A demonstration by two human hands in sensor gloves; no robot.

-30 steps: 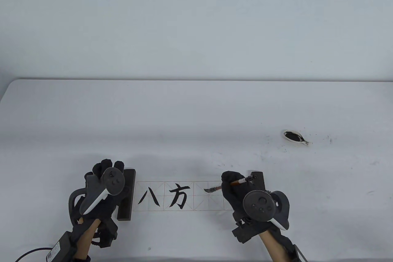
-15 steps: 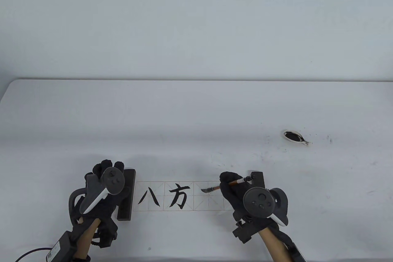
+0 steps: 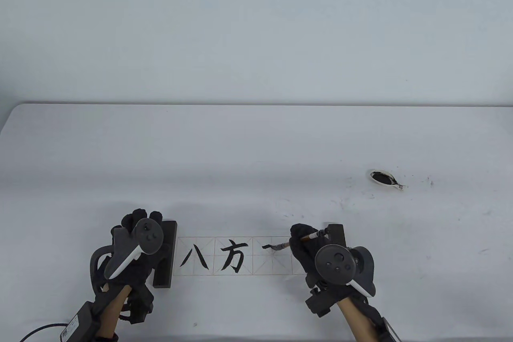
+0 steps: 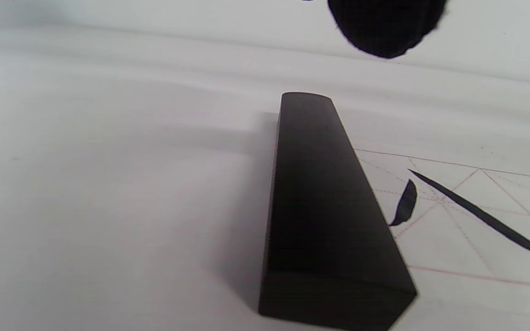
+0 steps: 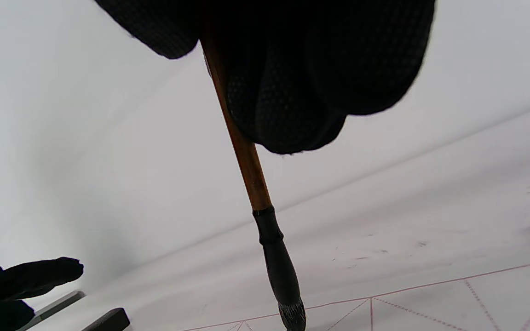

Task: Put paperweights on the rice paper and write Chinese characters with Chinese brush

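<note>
Right wrist view: brush (image 5: 242, 151) shaft pinched by right hand (image 5: 292, 69) fingertips.

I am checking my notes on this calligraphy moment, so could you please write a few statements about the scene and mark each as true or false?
1. The right hand holds the brush by its brown shaft. True.
2. The ink dish stands on the rice paper. False: it stands on the bare table, far off to the right of the paper.
3. A dark paperweight lies on the paper's left end. True.
4. The paper is blank. False: two characters fill its left squares, and a stroke is begun in the third.
5. The left hand holds a second brush. False: it rests by the left paperweight and no brush shows in it.
</note>
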